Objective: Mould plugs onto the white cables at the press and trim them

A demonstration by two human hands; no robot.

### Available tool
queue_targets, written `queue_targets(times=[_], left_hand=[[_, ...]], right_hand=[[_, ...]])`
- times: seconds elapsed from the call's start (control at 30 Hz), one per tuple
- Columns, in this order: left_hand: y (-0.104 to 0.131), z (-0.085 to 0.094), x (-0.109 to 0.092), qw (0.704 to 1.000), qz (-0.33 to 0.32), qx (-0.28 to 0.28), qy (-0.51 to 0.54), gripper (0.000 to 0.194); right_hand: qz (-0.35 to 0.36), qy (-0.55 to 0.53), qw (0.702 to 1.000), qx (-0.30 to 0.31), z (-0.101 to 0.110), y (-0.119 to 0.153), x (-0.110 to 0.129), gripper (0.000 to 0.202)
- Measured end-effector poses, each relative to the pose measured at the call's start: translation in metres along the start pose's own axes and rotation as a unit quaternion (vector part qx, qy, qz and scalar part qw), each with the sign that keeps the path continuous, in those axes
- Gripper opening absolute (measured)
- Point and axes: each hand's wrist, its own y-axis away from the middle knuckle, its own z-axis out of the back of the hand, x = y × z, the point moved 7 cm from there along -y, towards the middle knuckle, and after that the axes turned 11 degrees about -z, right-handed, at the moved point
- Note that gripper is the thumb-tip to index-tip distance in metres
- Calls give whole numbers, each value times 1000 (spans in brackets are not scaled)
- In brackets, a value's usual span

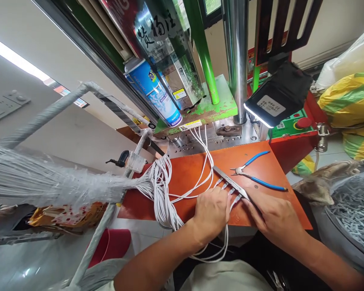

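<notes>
My left hand [212, 208] is closed, its fingers pressed on white cables [235, 200] near their plug ends. Several of these plugs sit side by side along a narrow metal mold bar [229, 180]. My right hand [274, 214] grips the near end of that bar, thumb and fingers around it. The bar lies slantwise just over an orange board [185, 165]. From the plugs the cables hang in a loop below the board's front edge. Beyond the bar rest pliers [245, 171] with blue handles, their jaws apart. My left fingertips are partly hidden among the cables.
A thick bundle of white cables [164, 194] runs in from a wrapped frame [42, 111] on the left. Behind the board stands a green press [221, 105] with a blue spray can [154, 93]. A black lamp [276, 97] overhangs the right. A bin [358, 210] holds grey scraps.
</notes>
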Motion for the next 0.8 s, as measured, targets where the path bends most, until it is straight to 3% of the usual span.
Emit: queue_targets(times=[0.1, 0.23, 0.37, 0.5, 0.57, 0.63, 0.7, 0.73, 0.8], left_hand=[[-5, -8, 6, 1000, -5, 11, 11, 21], [-6, 2, 7, 1000, -15, 6, -5, 20], [-2, 19, -6, 999, -40, -31, -7, 25], [0, 10, -18, 997, -61, 3, 48, 22], [-4, 6, -10, 993, -62, 16, 102, 25], [-14, 6, 17, 982, -23, -2, 187, 29], [-28, 10, 68, 941, 88, -90, 313, 30], [-35, 11, 99, 894, 160, -157, 389, 26], [-52, 7, 148, 747, 262, -268, 549, 27]], right_hand=[[21, -9, 1000, 12, 1, -2, 2, 34], [8, 7, 1000, 7, -1, -2, 4, 32], [-12, 34, 999, -5, -4, 1, 4, 32], [-12, 18, 1000, 13, -3, -1, 2, 27], [-14, 15, 999, 32, -5, -3, 1, 24], [-14, 13, 999, 42, -7, -4, 1, 23], [-12, 8, 999, 29, -8, -4, 2, 23], [-9, 7, 1000, 15, -7, -4, 2, 23], [16, 12, 999, -27, 0, -7, 7, 26]])
